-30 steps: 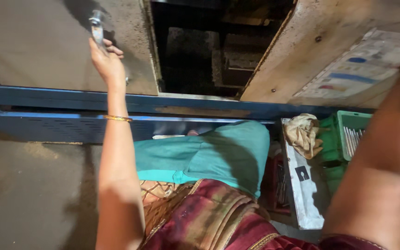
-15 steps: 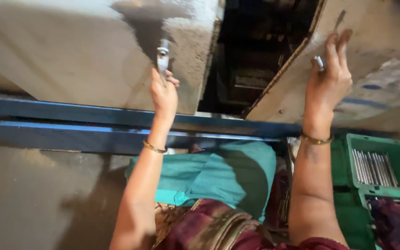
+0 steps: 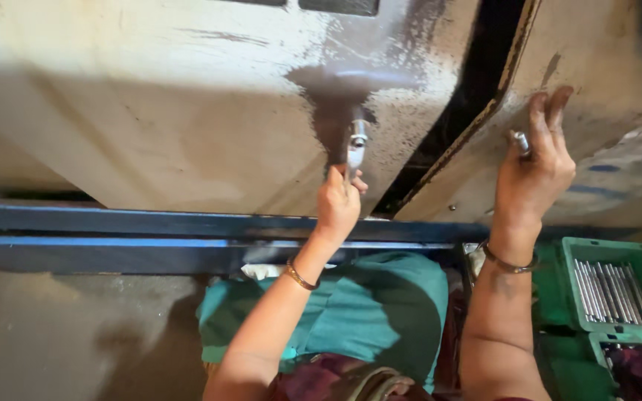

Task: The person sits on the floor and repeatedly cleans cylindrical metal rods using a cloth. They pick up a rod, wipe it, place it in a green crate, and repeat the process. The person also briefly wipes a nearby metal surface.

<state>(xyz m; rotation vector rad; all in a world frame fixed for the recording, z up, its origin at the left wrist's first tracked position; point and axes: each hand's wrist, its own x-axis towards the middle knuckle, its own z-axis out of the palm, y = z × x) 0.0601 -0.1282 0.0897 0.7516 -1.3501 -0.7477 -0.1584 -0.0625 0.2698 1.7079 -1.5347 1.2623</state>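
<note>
Both your hands on the door handles

Your left hand (image 3: 338, 204) fists the shiny metal handle (image 3: 356, 145), which juts above your fingers; your right hand (image 3: 533, 174) curls round the small metal knob (image 3: 521, 141).

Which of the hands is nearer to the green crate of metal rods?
Right. The right hand presses on the right door panel, above the green crate at the lower right. The left hand grips the metal handle on the left door, farther off.
</note>
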